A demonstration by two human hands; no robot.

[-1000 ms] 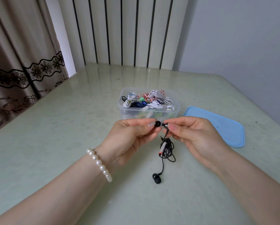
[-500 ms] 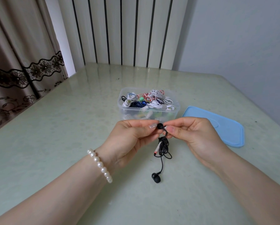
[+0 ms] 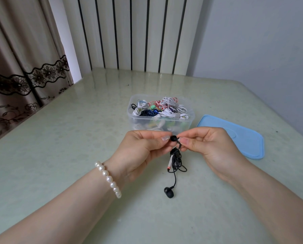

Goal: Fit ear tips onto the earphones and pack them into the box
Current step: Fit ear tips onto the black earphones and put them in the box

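Since before: our two hands have closed together, and the black ear tip (image 3: 173, 138) now sits against the earbud with no gap.
Left hand (image 3: 143, 148): pinching the ear tip at its fingertips.
Right hand (image 3: 207, 147): pinching the earbud stem; the coiled cable (image 3: 176, 160) hangs below it, and the second earbud (image 3: 169, 192) lies on the table (image 3: 59, 138).
Risk: we judge the tip could seat crooked or pop off if we push off-axis.
Box (image 3: 138, 120): just beyond our fingertips, open, full of bundled earphones.
Lid (image 3: 242, 138): off, beyond our right hand.
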